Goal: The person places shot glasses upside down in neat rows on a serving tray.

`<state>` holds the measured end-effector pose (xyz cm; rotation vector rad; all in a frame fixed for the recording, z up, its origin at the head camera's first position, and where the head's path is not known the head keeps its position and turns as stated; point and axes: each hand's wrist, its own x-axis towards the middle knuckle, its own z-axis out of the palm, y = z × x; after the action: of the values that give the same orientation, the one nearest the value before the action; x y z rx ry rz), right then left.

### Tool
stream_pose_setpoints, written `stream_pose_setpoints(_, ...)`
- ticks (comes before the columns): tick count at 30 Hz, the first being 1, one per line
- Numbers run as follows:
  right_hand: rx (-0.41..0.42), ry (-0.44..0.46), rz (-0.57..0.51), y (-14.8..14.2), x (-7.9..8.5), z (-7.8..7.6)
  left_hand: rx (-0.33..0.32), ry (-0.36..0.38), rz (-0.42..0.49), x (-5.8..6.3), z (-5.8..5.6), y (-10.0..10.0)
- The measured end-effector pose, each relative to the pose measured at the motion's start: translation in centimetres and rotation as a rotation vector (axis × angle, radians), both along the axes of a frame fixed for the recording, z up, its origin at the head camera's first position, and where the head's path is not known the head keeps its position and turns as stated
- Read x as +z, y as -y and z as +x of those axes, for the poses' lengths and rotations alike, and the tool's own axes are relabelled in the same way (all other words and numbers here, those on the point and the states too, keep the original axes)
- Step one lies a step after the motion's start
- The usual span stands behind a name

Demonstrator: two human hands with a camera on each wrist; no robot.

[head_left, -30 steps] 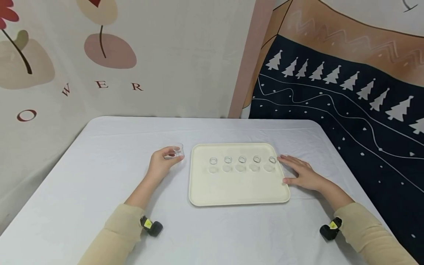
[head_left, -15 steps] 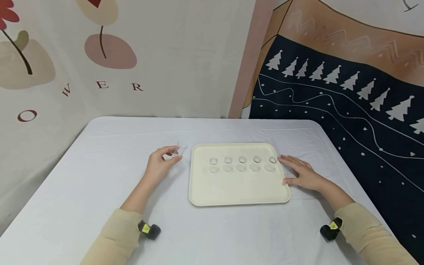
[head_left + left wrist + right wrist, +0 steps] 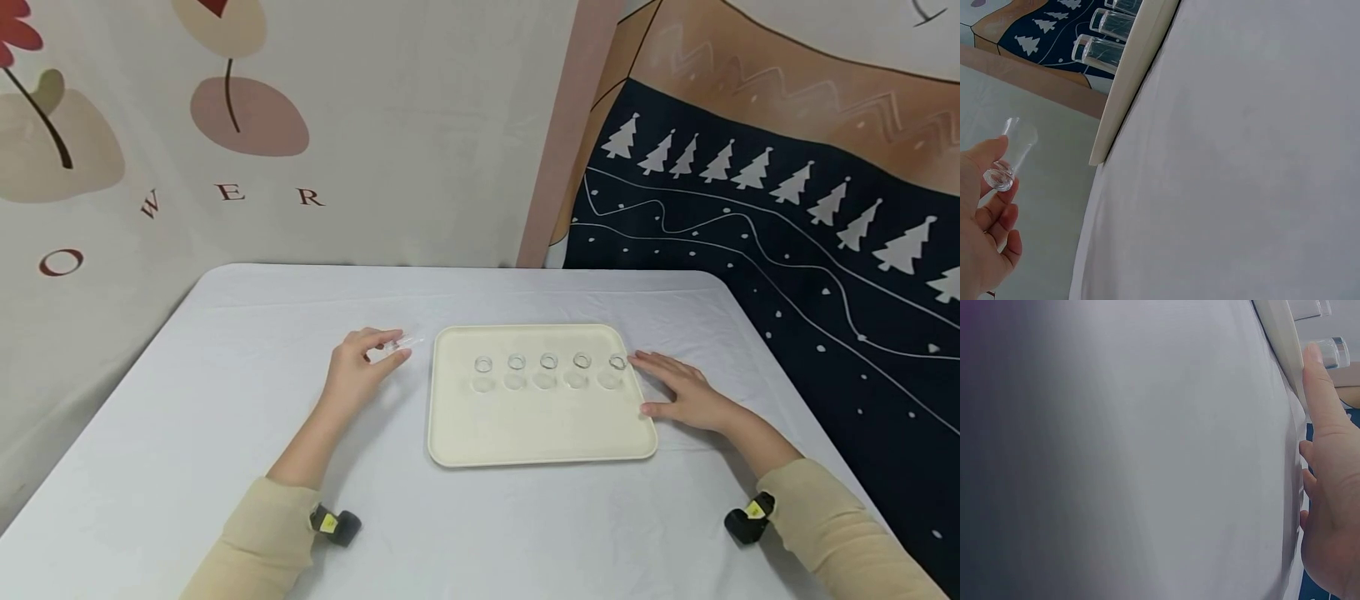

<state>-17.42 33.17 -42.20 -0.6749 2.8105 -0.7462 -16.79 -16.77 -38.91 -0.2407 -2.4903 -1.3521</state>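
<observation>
My left hand [image 3: 355, 367] is left of the cream tray [image 3: 540, 429], pinching a small clear shot glass [image 3: 1020, 142] between thumb and fingers. The left wrist view shows its thick base [image 3: 999, 179] at the fingers and its mouth pointing away from the palm. In the head view the glass leans over toward the tray. Several matching shot glasses [image 3: 548, 362] stand in a row on the tray, apparently mouth down with thick bases on top. My right hand [image 3: 682, 393] rests at the tray's right edge, fingers extended, fingertips close beside the rightmost glass [image 3: 617, 363].
A white cloth [image 3: 540, 533] covers the table under the tray. Behind it hangs a pale curtain [image 3: 420, 150], with a dark tree-patterned cloth [image 3: 675, 217] at the right. A black wrist camera [image 3: 341, 527] sits on the left sleeve, another [image 3: 746, 525] on the right.
The shot glass in my left hand has tipped from upright to leaning over toward the tray. That hand has drawn slightly left. My right hand, the tray and its glasses have stayed put.
</observation>
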Motion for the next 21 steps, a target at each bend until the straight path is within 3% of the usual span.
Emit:
stream_pose_setpoints(11,0.000,0.000,0.002,0.0,0.0,0.1,0.013,-0.074,0.023,0.6,0.4,-0.7)
stream_pose_setpoints(21,-0.001,-0.004,0.007,0.0,0.0,0.0,-0.005,-0.095,0.071,0.9,0.5,-2.2)
